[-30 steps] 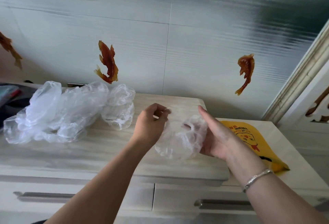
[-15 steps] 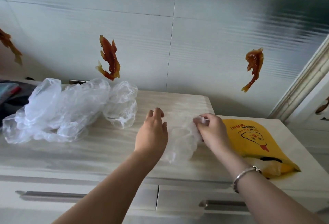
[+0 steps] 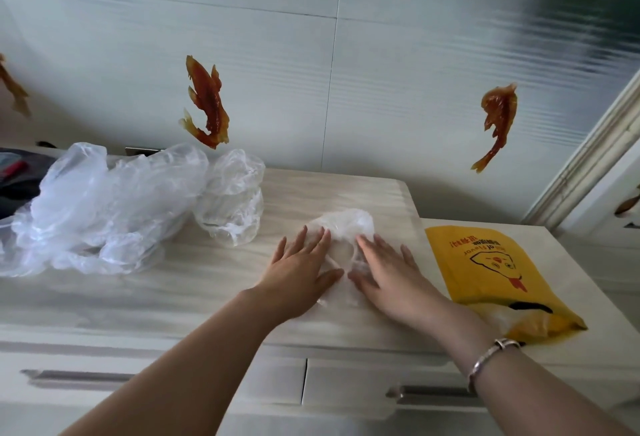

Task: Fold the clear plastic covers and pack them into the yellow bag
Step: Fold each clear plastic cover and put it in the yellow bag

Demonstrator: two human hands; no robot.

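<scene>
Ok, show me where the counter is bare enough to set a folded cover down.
Bare wood runs along the front edge of the counter, before the pile of covers; another patch lies behind the flattened cover. It is crowded between both hands and the yellow bag.

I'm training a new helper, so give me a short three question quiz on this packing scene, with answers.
1. True or false: both hands lie flat on one plastic cover.
2. Which side of that cover is the yellow bag on: A left, B right?
3. What is on the right wrist?

Key
1. True: the left hand and right hand press it onto the countertop.
2. B.
3. A bracelet.
</scene>
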